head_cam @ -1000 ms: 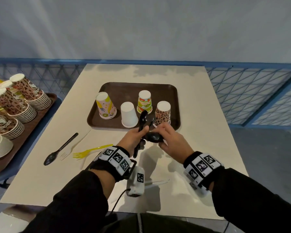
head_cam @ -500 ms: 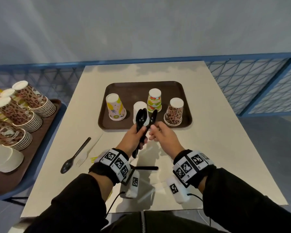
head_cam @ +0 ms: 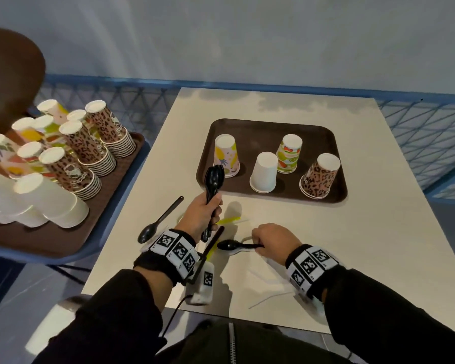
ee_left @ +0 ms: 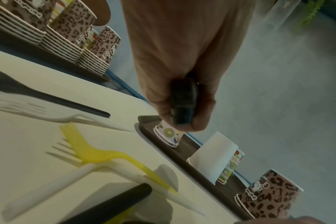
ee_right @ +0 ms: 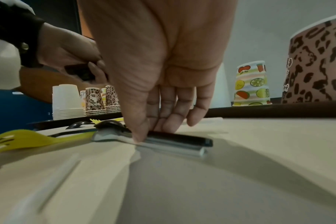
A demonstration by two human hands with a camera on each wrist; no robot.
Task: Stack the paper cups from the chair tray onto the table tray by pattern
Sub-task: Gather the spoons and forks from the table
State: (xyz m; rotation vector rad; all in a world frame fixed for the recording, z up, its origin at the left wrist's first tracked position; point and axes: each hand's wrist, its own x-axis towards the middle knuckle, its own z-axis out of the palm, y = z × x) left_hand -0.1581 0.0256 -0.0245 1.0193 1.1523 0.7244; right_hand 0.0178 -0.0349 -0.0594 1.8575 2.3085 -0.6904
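Observation:
The brown table tray (head_cam: 260,127) carries upside-down cups: a pink fruit-print cup (head_cam: 226,155), a white cup (head_cam: 264,172), a striped fruit cup (head_cam: 289,153) and a leopard cup (head_cam: 319,176). On the left, the chair tray (head_cam: 63,240) holds several stacks of leopard cups (head_cam: 84,143), white cups (head_cam: 45,200) and fruit-print cups. My left hand (head_cam: 212,208) grips a bundle of black utensils (head_cam: 214,179) upright in front of the table tray; their handle ends (ee_left: 183,103) show in its fist. My right hand (head_cam: 260,245) pinches the handle of a black spoon (head_cam: 231,245) lying on the table, over a white utensil (ee_right: 175,147).
Another black spoon (head_cam: 160,220) lies near the table's left edge beside a white fork (ee_left: 48,112). A yellow fork (ee_left: 98,153) lies between my hands. A loose black handle (head_cam: 213,243) rests by my left wrist. A blue mesh fence (head_cam: 418,127) runs behind the table.
My right hand left the bundle, dropped to the table and took hold of a black spoon lying there. The left hand kept the bundle and shifted left.

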